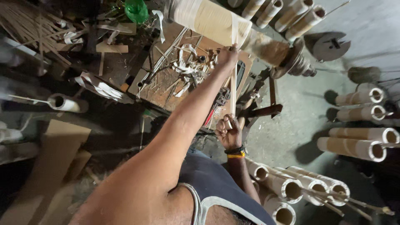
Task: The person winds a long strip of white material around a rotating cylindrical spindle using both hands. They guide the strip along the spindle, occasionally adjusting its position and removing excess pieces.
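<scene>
— Down at the bottom edge, closest to us, what have we got?

— A bare shoulder and a dark sleeveless top, and beside them a cluster of cardboard tubes lying on the floor with their open ends toward us, thin sticks poking out of a couple.

— And the hands?

— Right hand is the nearer one, black and orange bands at the wrist. Its fingers are curled shut around the lower end of a pale strip — a long, narrow band that runs straight up from that fist.

— Up to where?

— Up to the left hand, at the end of a fully stretched arm. That hand presses against the underside of a big pale roll, right where the strip meets it. Its fingers look closed on the strip at that spot, though from this angle I cannot tell how tightly.

— So the strip is taut between the two hands?

— Straight and vertical in the picture, yes — the top end at the roll, the bottom end in the right fist.

— What's behind it?

— A worn brown counter littered with pale curled offcuts, just left of the arm. The roll sits on a spindle with a metal disc at its right end.

— Further out?

— More tubes stacked at the right on the grey floor, another row at the top edge, a green bottle top centre, and bundles of thin sticks in the dark upper left corner.
</scene>
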